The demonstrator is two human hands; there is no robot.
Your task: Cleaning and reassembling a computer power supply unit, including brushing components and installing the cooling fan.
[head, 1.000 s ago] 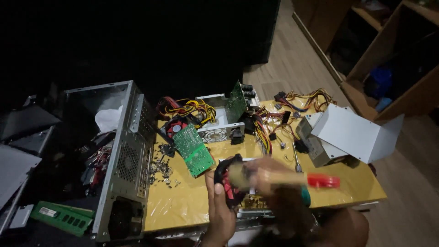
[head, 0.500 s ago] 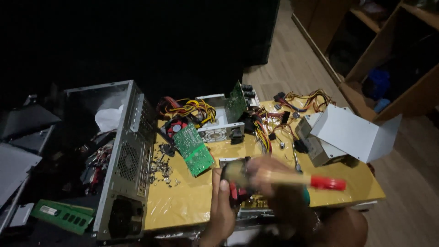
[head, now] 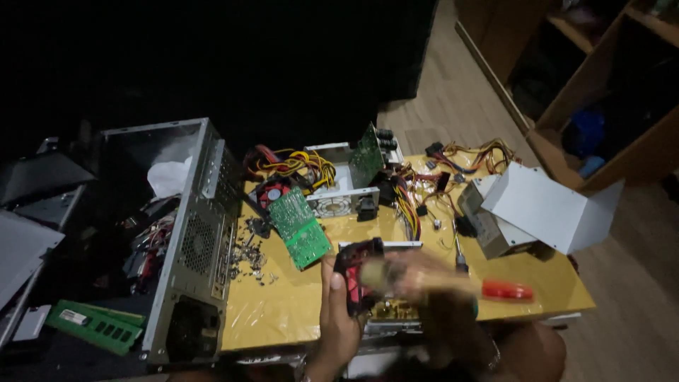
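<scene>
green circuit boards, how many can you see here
3: one green board lying flat on the yellow table, one standing upright in the open metal box behind it, one long stick at lower left. Others may be hidden under cables.

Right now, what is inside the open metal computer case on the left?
Inside the computer case: a white crumpled sheet near the top, and red cables lower down. Deeper parts are too dark to tell.
</scene>
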